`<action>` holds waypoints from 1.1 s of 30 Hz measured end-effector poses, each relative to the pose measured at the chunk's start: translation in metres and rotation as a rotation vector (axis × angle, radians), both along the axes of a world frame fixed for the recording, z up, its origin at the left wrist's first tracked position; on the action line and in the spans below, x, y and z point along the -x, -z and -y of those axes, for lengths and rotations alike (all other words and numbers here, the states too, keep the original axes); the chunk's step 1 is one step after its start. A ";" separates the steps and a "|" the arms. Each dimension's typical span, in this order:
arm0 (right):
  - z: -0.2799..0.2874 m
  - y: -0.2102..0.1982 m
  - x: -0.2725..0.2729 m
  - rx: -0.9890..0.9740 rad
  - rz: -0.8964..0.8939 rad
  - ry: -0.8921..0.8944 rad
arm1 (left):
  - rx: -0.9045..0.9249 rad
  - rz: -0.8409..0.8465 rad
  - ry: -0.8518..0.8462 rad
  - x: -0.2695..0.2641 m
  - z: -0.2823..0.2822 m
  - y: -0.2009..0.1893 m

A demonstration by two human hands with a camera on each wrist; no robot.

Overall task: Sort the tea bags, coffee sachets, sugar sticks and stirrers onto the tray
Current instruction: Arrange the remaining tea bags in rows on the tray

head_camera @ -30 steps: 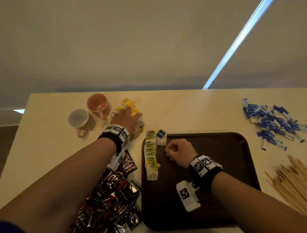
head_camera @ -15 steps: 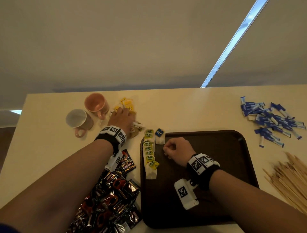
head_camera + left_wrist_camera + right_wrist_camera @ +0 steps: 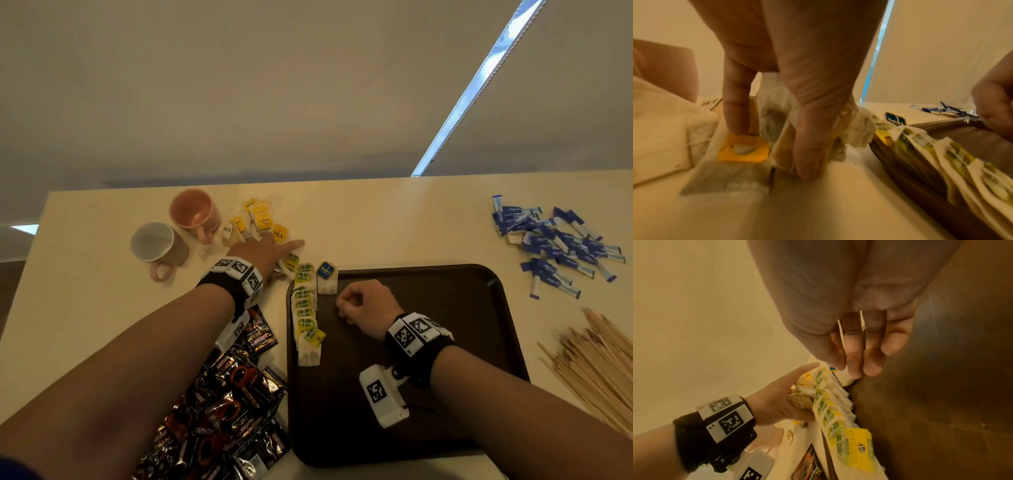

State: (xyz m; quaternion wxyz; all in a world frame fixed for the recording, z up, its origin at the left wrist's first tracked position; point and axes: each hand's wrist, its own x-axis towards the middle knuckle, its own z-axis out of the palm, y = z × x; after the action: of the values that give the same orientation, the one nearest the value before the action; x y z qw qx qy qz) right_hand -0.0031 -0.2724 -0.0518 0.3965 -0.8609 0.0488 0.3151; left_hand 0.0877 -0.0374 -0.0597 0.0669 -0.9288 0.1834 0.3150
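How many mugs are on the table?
2. A pink ceramic mug lies on its side at the table's far left, by the loose yellow-tagged tea bags; a grey-white ceramic mug lies just left of it.

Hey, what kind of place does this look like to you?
Probably an office or hotel refreshment counter, though that is a guess: two mugs stand on a pale table, with coffee sachets, sugar sticks and wooden stirrers heaped around a serving tray.
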 end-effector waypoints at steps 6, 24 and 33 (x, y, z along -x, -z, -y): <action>0.002 0.000 0.000 0.004 -0.008 0.002 | 0.035 -0.028 -0.033 -0.005 0.002 -0.004; -0.039 -0.055 -0.034 -0.130 0.346 0.017 | 0.188 0.088 -0.213 -0.010 -0.016 -0.109; -0.072 -0.080 -0.038 -0.430 0.326 -0.074 | 0.247 0.043 -0.197 0.010 -0.006 -0.165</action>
State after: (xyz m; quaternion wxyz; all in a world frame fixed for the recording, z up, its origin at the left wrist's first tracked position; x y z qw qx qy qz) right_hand 0.0353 -0.2007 0.0283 0.5612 -0.7973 -0.1151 0.1898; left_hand 0.0779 -0.0314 0.1050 -0.0750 -0.9500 0.1273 0.2751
